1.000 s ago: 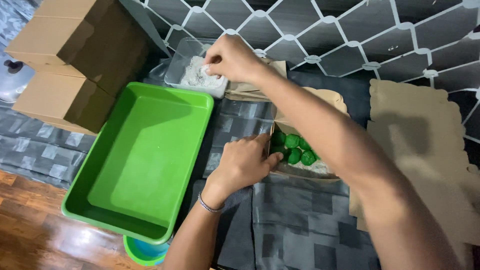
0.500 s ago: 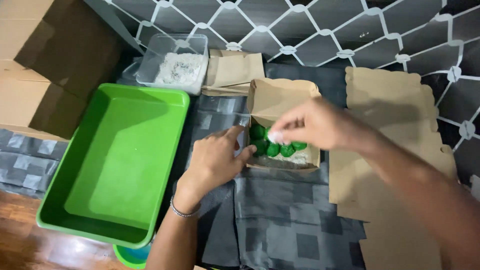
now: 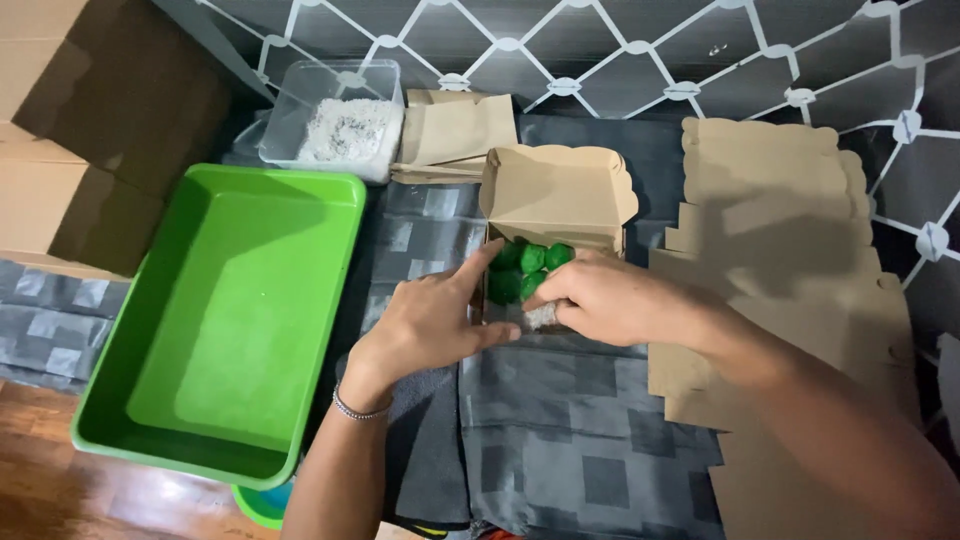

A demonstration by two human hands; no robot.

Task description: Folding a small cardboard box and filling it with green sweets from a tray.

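Lowered since a moment ago, the right hand [image 3: 610, 300] pinches white flakes inside the open kraft-card box [image 3: 556, 200], beside round green balls [image 3: 528, 265]. Fingers spread flat, the left hand [image 3: 430, 320] braces the box's wall, grasping nothing.

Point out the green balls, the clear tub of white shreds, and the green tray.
green balls [image 3: 530, 262], head view, on a middle ball
clear tub [image 3: 300, 95], head view, on its left wall
green tray [image 3: 262, 180], head view, on its far rim

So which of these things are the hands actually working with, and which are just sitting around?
In use: small cardboard box, green balls, white shreds under right hand, left hand.

Lying about: green tray, clear tub, flat cardboard sheets, big boxes.
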